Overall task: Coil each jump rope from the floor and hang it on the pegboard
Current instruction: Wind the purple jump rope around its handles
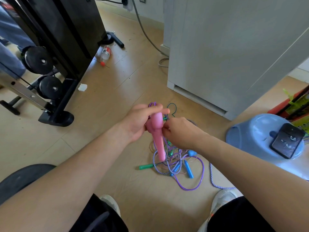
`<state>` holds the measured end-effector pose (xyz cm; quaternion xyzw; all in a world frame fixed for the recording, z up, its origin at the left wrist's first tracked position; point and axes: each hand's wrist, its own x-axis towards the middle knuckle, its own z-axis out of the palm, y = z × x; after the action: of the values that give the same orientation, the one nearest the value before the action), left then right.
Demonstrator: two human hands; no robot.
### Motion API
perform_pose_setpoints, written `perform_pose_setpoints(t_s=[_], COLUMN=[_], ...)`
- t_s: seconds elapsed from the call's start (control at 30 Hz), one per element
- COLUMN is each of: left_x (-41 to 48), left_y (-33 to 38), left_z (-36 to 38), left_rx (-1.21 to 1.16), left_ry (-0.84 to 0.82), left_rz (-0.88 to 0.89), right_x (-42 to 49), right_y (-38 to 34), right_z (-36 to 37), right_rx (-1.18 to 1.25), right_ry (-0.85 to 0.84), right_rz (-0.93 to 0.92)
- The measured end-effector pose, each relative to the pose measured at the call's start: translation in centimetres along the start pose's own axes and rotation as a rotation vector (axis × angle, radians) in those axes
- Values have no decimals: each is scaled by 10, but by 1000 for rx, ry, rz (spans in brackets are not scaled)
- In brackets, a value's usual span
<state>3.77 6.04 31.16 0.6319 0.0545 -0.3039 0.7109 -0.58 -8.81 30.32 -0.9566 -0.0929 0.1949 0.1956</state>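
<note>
My left hand (139,122) grips the pink handles (158,134) of a jump rope, held upright above the floor, with a purple cord loop (152,104) poking out over my fingers. My right hand (181,133) pinches the purple cord right beside the handles. Below lies a tangle of jump ropes (175,160) on the wooden floor: a green handle (145,166), blue handles (188,169), a purple cord (199,180) and a purple-white braided rope (213,179). No pegboard is in view.
A black exercise machine (50,64) stands at left. A white cabinet (234,52) fills the right back. A blue upturned basin (254,134) carries a phone (287,140). A plastic bottle (105,53) lies on the floor. My shoes (222,198) are at the bottom.
</note>
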Motion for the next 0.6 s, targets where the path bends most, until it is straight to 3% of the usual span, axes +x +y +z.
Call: perform_pose_setpoints(t_s=[0.13,0.27,0.43,0.6], left_x=[2,10,14,14], left_y=[-4,-9,-16,-18], left_z=[-1,-5,-6,1], left_rx=[55,223,392,405], left_ry=[-17,83,134,265], left_rz=[45,188,312,389], right_x=[-4,-4,-4,-7], right_y=[1,2,6,4], right_z=[-10,-13,-18,-23], right_rx=[53,168,529,691], right_ry=[-75,-154,-245,-290], right_rz=[-21,27,124,120])
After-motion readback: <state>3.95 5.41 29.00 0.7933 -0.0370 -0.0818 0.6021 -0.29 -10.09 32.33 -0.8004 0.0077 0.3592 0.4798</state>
